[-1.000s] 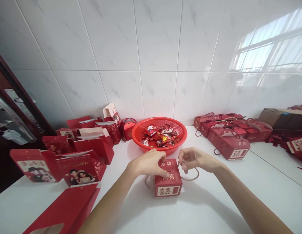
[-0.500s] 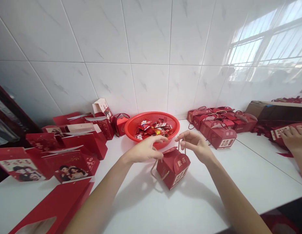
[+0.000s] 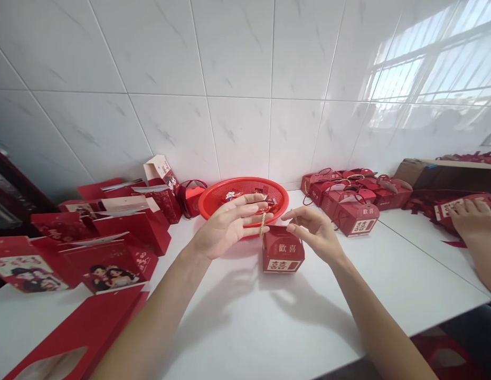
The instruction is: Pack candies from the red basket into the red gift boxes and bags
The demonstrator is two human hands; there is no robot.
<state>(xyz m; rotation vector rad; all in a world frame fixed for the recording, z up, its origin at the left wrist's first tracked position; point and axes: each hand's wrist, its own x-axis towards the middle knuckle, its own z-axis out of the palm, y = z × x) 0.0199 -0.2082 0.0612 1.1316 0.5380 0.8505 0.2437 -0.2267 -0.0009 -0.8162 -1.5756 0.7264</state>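
A small red gift box [image 3: 283, 249] with gold and white Chinese lettering stands upright on the white table, its front facing me. My left hand [image 3: 229, 224] is beside its upper left, fingers stretched out and apart. The box's twisted beige rope handle [image 3: 263, 224] runs up across those fingertips, touching them without a closed grip. Over the box's upper right, my right hand [image 3: 314, 229] curves with thumb and forefinger apart, and nothing shows between them. Behind the left hand, a red plastic basket [image 3: 204, 203] holds wrapped sweets [image 3: 232, 196], partly hidden by my fingers.
Red paper bags [image 3: 130, 227] with printed couples stand at the left. More red gift boxes [image 3: 358, 219] are grouped at the right rear. Another person's hand [image 3: 473, 219] rests on red items at the far right, near a cardboard box [image 3: 447, 177]. A tiled wall [image 3: 237, 137] stands behind.
The red gift box has turned so its lettered front faces me. My left hand has opened out with the rope at its fingertips. My right hand has come off the rope.
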